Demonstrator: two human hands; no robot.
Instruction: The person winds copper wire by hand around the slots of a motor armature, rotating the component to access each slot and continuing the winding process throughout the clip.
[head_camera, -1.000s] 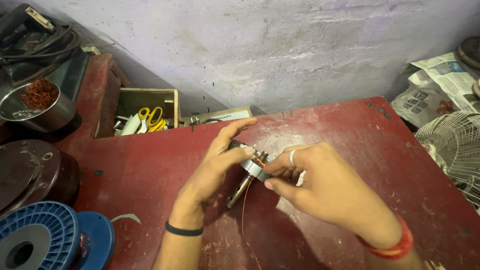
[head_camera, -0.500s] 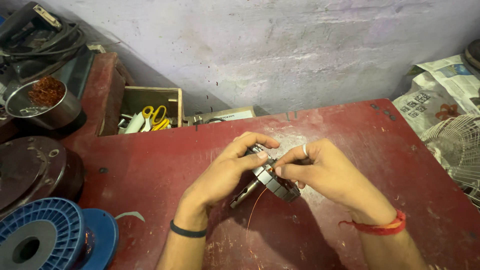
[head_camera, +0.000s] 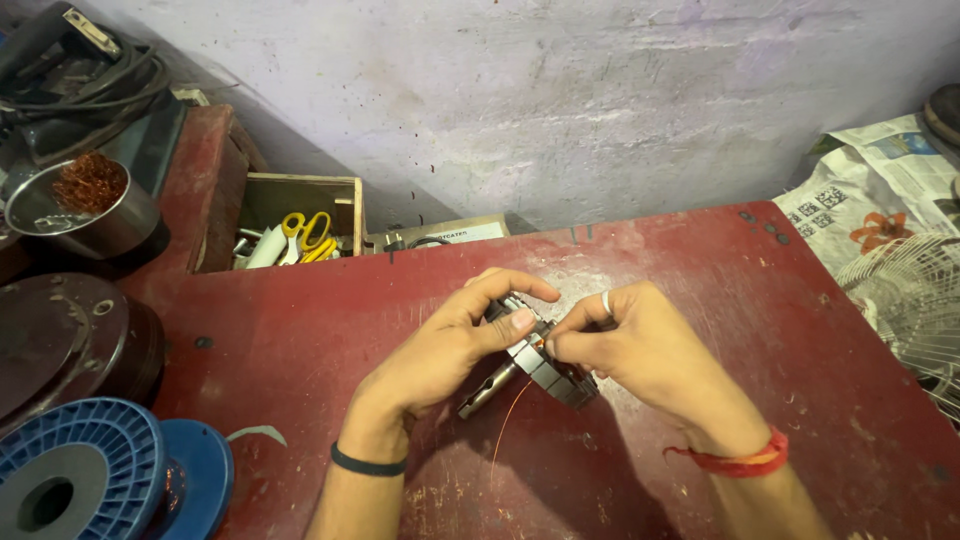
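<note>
While both hands have drawn closer since a moment ago, the left hand clamps the small motor armature mid-frame over the red table, and the right hand pinches thin copper wire at its slots.

left hand + right hand: grip motor armature | copper wire, seemingly from it | red table

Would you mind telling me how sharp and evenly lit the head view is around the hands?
Head view: soft, even light; the left hand and right hand are sharp, casting a faint shadow on the red table; the thin copper wire is barely resolved; the fan guard bends at the right edge from lens distortion.
</note>
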